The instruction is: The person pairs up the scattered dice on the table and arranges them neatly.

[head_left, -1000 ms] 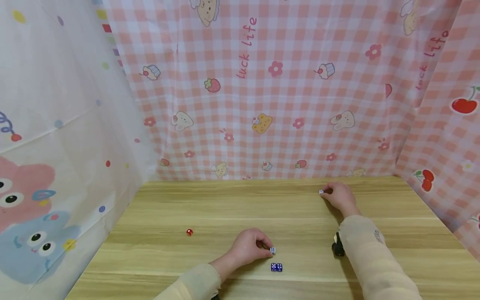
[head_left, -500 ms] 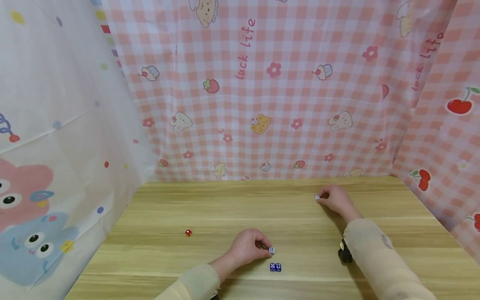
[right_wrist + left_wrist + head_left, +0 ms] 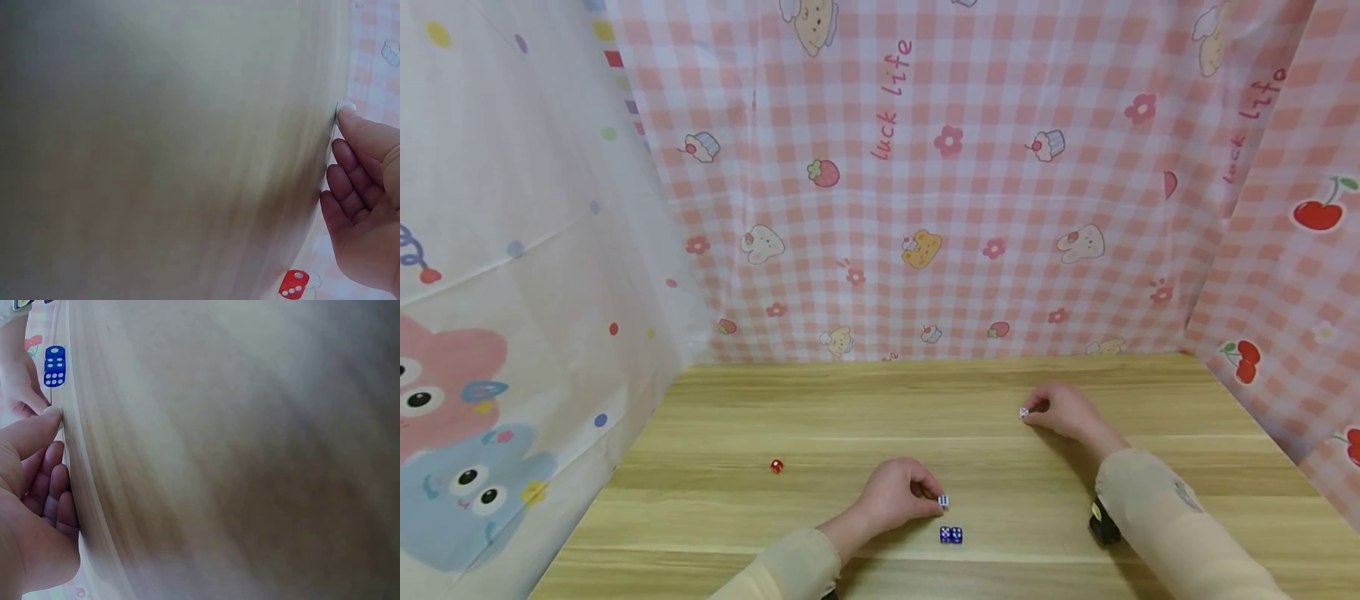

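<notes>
Nearest me, I judge the blue dice (image 3: 956, 535) the easiest to spoil: they lie side by side on the desk (image 3: 850, 400), just beside the left hand (image 3: 897, 496), so a small slip of that thumb could nudge them askew. The left hand pinches the left die (image 3: 943, 502), a white one, between thumb and fingertips; an off-centre squeeze might make so small a cube twist or pop out, and I can't tell whether its underside touches the desk. Farther off, the right hand (image 3: 1066, 412) pinches the right die (image 3: 1024, 412), also white; if I brought it inward too fast, I think it could knock the left die. As for where things lie, the blue dice sit on the near side of the left hand's fingertips, and the left die is at those fingertips, just beyond the blue dice. The red die (image 3: 777, 467) lies loose on the desk, well out to the left of the left hand. The right die is the farthest, at the right hand's left side, well apart from the other dice and short of the cloth (image 3: 970, 192).
</notes>
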`<state>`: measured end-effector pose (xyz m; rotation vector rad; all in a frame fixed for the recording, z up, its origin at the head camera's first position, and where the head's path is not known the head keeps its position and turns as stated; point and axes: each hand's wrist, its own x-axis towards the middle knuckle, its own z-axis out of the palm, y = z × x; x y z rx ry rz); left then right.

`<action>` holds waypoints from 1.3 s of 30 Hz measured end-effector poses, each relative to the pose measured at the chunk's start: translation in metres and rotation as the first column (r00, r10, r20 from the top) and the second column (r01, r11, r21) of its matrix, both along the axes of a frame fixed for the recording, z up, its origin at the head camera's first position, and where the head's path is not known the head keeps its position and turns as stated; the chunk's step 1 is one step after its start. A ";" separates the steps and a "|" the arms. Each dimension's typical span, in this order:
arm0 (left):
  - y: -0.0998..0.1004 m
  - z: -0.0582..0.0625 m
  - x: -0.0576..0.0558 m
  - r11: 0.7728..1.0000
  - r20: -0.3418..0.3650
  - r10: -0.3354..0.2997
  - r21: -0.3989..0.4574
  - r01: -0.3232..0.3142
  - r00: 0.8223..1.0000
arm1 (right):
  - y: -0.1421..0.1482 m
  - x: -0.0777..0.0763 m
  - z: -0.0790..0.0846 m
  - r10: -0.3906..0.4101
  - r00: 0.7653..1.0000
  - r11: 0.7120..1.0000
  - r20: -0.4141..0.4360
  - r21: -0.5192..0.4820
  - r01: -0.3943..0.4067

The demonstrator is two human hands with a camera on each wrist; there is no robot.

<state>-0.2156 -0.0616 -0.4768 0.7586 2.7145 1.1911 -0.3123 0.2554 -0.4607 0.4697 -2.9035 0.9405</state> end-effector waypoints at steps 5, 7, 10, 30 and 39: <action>0.000 0.001 0.001 1.000 0.011 0.002 0.008 -0.002 1.000 | -0.008 0.005 -0.002 0.021 0.999 1.000 0.040 -0.022 -0.020; 0.000 0.001 0.001 1.000 0.010 0.004 0.007 -0.004 1.000 | -0.011 0.007 -0.003 0.029 0.998 0.999 0.046 -0.035 -0.028; 0.000 0.001 0.000 1.000 0.010 0.006 0.006 -0.006 1.000 | -0.015 0.011 -0.003 0.055 0.997 0.997 0.051 -0.053 -0.052; -0.001 0.003 0.002 1.000 0.006 -0.004 0.022 0.003 1.000 | -0.041 0.041 -0.005 0.226 0.974 0.973 -0.006 -0.044 -0.226; 0.000 0.002 0.000 1.000 0.005 0.000 0.013 0.000 1.000 | -0.056 0.053 -0.008 0.319 0.947 0.947 -0.044 -0.022 -0.320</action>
